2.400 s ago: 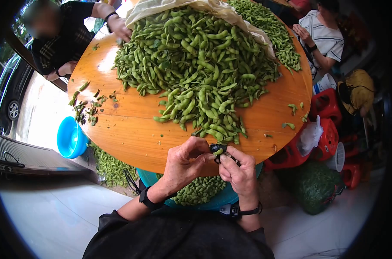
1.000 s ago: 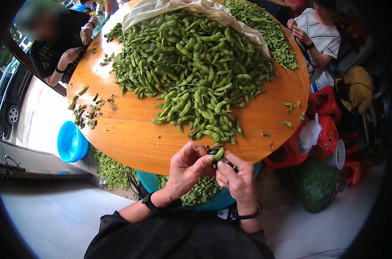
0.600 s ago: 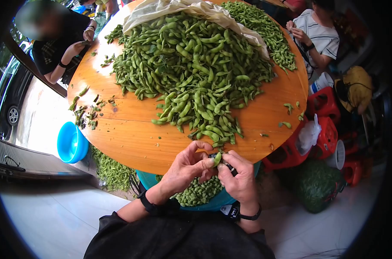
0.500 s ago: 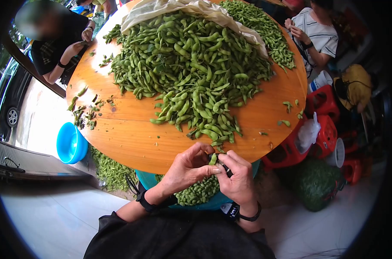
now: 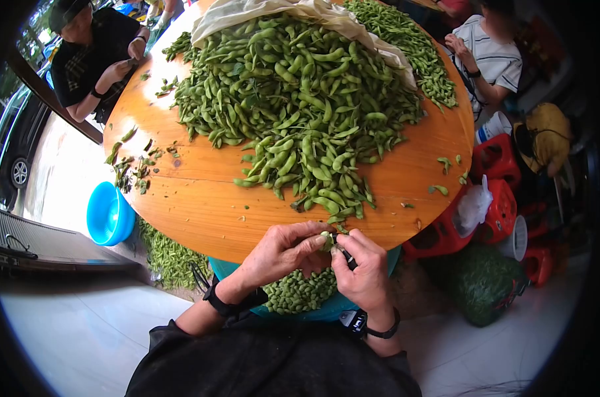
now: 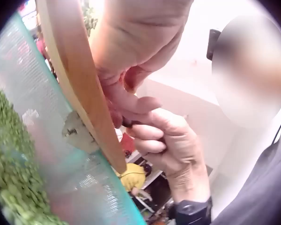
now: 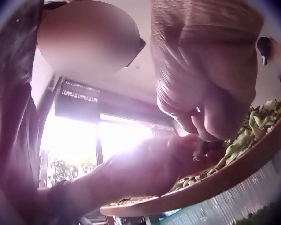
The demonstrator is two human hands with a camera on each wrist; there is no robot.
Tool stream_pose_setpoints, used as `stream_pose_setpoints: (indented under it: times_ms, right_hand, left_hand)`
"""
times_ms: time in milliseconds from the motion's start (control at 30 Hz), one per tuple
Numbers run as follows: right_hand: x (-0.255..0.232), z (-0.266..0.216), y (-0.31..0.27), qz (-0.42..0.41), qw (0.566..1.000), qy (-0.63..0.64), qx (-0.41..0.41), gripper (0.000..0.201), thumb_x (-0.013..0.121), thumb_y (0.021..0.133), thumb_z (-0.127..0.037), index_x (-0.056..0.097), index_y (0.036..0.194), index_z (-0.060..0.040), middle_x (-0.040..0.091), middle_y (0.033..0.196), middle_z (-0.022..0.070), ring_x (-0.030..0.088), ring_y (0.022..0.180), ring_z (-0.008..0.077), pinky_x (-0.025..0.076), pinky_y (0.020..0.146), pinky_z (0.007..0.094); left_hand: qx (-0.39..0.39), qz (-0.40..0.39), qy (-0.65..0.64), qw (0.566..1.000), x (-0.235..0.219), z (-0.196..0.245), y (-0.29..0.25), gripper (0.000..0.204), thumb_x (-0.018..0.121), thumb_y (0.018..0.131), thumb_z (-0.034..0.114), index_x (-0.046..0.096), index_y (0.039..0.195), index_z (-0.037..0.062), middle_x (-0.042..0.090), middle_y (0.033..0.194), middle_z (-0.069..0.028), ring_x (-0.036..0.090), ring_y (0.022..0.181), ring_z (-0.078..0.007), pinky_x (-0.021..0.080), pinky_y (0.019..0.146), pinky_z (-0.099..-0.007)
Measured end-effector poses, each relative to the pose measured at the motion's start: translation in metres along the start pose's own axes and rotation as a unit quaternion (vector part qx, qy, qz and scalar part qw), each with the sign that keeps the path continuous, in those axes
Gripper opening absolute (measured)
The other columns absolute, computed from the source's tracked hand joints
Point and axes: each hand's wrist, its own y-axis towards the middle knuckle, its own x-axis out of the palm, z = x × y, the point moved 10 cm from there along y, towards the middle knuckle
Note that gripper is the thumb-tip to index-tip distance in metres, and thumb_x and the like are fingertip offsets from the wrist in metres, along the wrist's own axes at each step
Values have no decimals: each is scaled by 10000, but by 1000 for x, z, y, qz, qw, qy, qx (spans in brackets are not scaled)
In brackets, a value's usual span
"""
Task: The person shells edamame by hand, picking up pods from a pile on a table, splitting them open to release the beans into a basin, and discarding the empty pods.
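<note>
In the head view, my left hand (image 5: 270,257) pinches a green soybean pod (image 5: 327,241) between thumb and fingers at the table's near edge. My right hand (image 5: 364,272) curls round a small black tool (image 5: 348,259), its thumb and fingertips right at the pod. The tool's kind is hard to tell, as fingers cover most of it. Both hands meet at the fingertips in the left wrist view. Below them, a teal basin (image 5: 228,269) holds loose green beans (image 5: 303,292). A big heap of pods (image 5: 293,99) lies on the wooden table (image 5: 200,205) just beyond.
A cream cloth (image 5: 230,14) borders the heap's far side. Scraps (image 5: 140,173) lie at the table's left. More pods (image 5: 171,255) cover the floor beside a blue basin (image 5: 110,213). Red stools (image 5: 500,206) and a full green bag (image 5: 478,286) stand right. Two people sit across the table.
The pod, earlier a long green shape raised between the fingertips, now shows only as a short, paler piece. My left fingers have closed in over it; both hands stay at the table's edge.
</note>
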Motion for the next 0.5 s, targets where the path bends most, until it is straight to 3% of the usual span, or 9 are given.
stream_pose_setpoints:
  times_ms: [67, 167, 200, 400, 500]
  right_hand:
    - [7, -9, -3, 20, 999, -39, -20, 198, 628, 823, 37, 626, 1021, 51, 567, 869, 157, 621, 707, 339, 502, 596, 402]
    - [18, -16, -12, 38, 991, -111, -61, 235, 631, 819, 37, 602, 1049, 71, 550, 936, 190, 626, 707, 359, 535, 587, 416]
    - [19, -18, -12, 56, 989, -127, -58, 218, 625, 810, 68, 607, 1027, 67, 537, 907, 184, 616, 694, 359, 517, 572, 412]
    - [23, -25, -12, 88, 979, -172, -66, 201, 622, 806, 95, 615, 1005, 66, 526, 892, 171, 611, 675, 346, 500, 550, 403]
    - [18, -25, -12, 111, 982, -136, -69, 199, 626, 811, 88, 616, 1008, 62, 526, 888, 162, 607, 680, 330, 496, 566, 388]
  left_hand:
    - [-46, -1, -179, 983, 5, -11, -2, 327, 502, 1043, 164, 586, 1290, -33, 665, 728, -60, 647, 644, -128, 527, 579, -253]
    - [-20, 5, -237, 971, 4, -18, 0, 332, 500, 1043, 170, 599, 1275, -46, 609, 680, -49, 571, 589, -116, 470, 554, -246]
    - [-7, 39, -234, 971, 2, -16, -2, 304, 496, 1017, 102, 617, 1248, -55, 575, 667, -35, 462, 549, -99, 416, 551, -248]
    - [12, 94, -363, 927, 6, -27, -4, 335, 476, 923, -6, 637, 1212, -56, 536, 705, -2, 393, 609, -83, 395, 605, -240]
    - [17, 102, -350, 931, 5, -25, -6, 338, 470, 928, -8, 625, 1223, -58, 560, 776, -3, 419, 641, -76, 405, 628, -230]
